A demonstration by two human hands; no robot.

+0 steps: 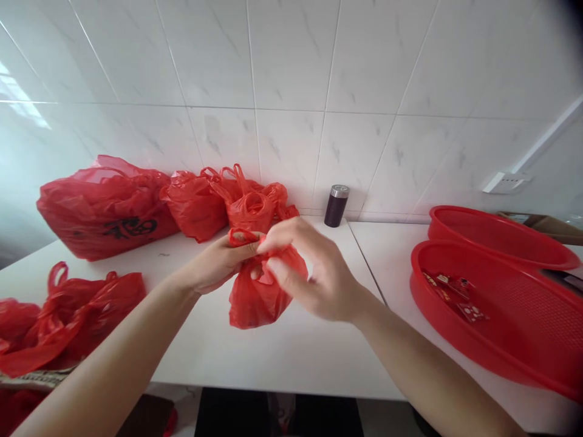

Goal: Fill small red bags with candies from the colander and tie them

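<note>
Between my hands, over the white table, is a small red plastic bag (259, 300) with a rounded, filled bottom. My left hand (223, 261) grips the bag's gathered top, and a loop of its handle stands up by the thumb. From the right, my right hand (314, 273) pinches the top of the same bag with curled thumb and fingers. What the bag contains cannot be made out. Just behind my hands, more red plastic bags (250, 209) with upright handles stand against the wall.
A large red bag with black lettering (109, 212) stands back left; another red bag (91, 309) lies nearer. A dark tumbler (336, 207) stands by the wall. At right are two red plastic baskets (492, 358), the nearer holding small red packets (455, 294). A socket (505, 182) is on the wall.
</note>
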